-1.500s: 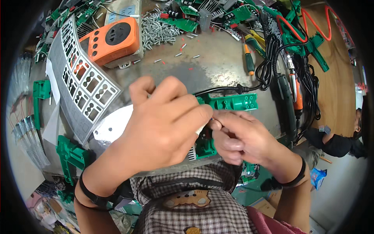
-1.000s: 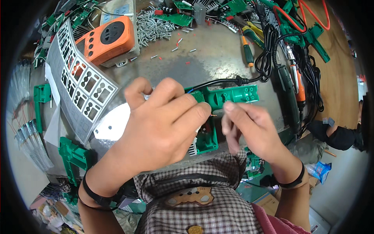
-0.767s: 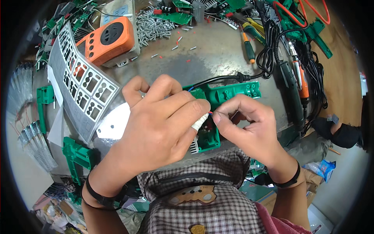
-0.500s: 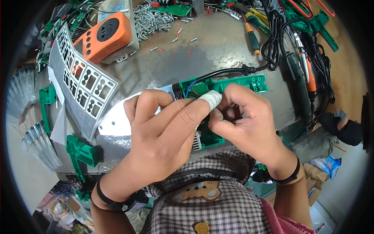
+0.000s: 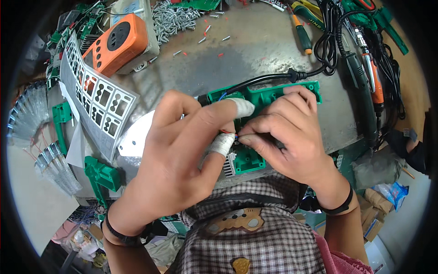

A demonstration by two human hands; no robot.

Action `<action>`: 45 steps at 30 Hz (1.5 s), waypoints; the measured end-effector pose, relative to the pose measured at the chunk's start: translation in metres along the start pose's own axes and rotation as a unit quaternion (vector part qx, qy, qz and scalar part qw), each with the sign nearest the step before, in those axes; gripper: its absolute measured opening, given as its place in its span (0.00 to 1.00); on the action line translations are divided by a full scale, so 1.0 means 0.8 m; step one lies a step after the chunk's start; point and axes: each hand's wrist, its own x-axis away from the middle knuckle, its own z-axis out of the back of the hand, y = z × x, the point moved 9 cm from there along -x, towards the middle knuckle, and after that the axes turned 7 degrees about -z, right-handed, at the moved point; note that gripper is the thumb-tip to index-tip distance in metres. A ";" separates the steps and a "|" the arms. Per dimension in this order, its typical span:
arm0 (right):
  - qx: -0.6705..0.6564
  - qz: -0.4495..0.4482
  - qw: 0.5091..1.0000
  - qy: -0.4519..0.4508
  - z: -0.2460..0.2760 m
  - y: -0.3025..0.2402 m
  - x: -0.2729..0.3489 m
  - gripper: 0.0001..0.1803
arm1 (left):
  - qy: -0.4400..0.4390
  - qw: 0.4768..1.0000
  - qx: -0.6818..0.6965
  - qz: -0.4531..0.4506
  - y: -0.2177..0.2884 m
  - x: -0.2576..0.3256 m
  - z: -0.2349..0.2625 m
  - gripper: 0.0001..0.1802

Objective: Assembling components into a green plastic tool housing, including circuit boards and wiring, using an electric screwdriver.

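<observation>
A green plastic tool housing (image 5: 285, 97) lies open on the bench, with a black power cord (image 5: 269, 77) running into its left end. Over its middle, my right hand (image 5: 289, 137) pinches thin red and blue wires (image 5: 236, 136) between thumb and index finger. My left hand (image 5: 182, 141) meets it from the other side, its taped thumb against the same wires; its taped index finger is raised apart. A finned metal heatsink (image 5: 229, 165) shows below the left thumb. Much of the housing's inside is hidden behind my fingers.
A label sheet (image 5: 98, 98) and an orange device with a dial (image 5: 116, 43) lie left. Screws (image 5: 173, 23) are heaped at the back. A screwdriver (image 5: 302, 36), a soldering iron (image 5: 353, 75) and an orange-handled electric screwdriver (image 5: 375, 84) lie right. Green housing parts (image 5: 102, 176) lie left.
My left index finger has lifted away, and its taped thumb now shows beside the wires. The right hand has turned and moved slightly left, its fingertips now pinching the wires in view.
</observation>
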 end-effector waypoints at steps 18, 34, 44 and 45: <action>-0.063 0.020 0.989 0.131 0.033 0.033 0.029 0.07 | -0.129 0.973 -0.182 0.053 0.025 -0.032 -0.017 0.30; 0.321 -0.261 0.897 0.154 0.172 0.182 0.107 0.34 | -0.107 0.992 -0.066 0.020 -0.001 -0.010 -0.007 0.32; -0.240 -0.414 0.829 0.290 0.203 0.187 0.155 0.32 | -0.049 0.995 -0.086 -0.002 0.008 0.000 -0.003 0.29; -0.303 -0.385 0.839 0.238 0.197 0.157 0.131 0.37 | -0.042 0.996 -0.076 -0.003 0.008 0.000 -0.003 0.29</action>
